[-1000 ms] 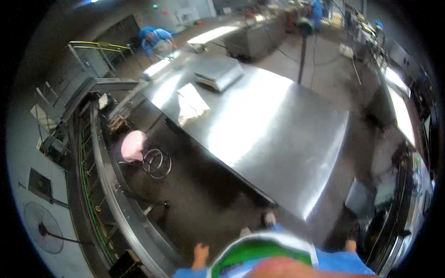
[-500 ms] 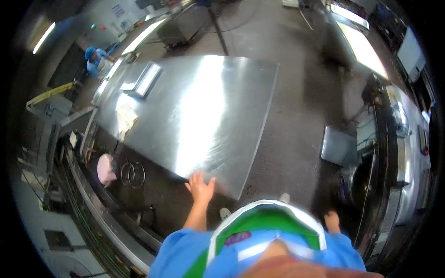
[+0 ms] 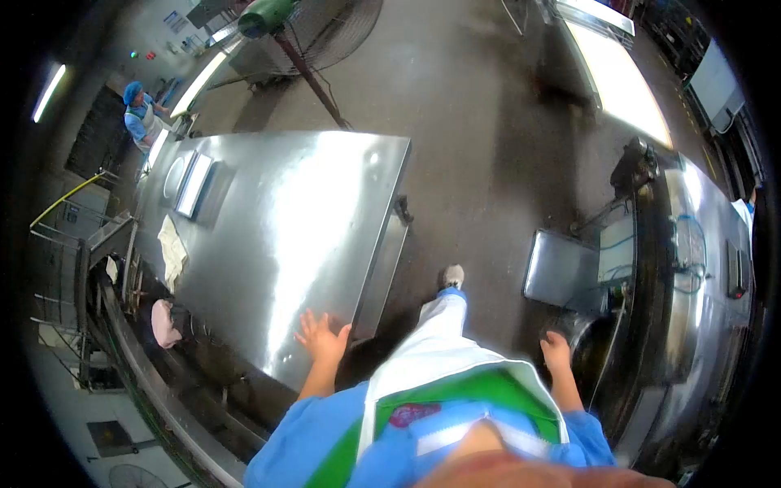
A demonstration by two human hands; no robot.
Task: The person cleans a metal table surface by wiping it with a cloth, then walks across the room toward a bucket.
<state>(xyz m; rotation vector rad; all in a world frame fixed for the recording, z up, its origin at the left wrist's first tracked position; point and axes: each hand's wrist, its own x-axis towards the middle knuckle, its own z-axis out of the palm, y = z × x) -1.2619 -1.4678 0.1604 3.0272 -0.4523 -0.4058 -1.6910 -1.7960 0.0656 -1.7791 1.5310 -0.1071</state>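
My left hand (image 3: pixel 324 340) is open, its fingers spread over the near corner of a bare steel table (image 3: pixel 244 268). Nothing is held in it. At my side, above the floor, hangs my right hand (image 3: pixel 556 351); its fingers look curled in and no object shows in them. A cream cloth (image 3: pixel 172 250) lies at the table's left edge. Farther back on the same top is a shiny rectangular metal piece (image 3: pixel 194 185), with a pale round item (image 3: pixel 173 177) beside it.
A green-motored floor fan (image 3: pixel 267 16) stands beyond the table. A steel bench (image 3: pixel 700 244) runs along the right, with a tilted metal sheet (image 3: pixel 561 268) beside it. A pink bundle (image 3: pixel 165 324) sits at left. A co-worker in a blue cap (image 3: pixel 140 114) stands far left.
I have stepped forward, one shoe now ahead on the floor. My left hand has gone from the table's near edge to over its top. The fan has come more into view.
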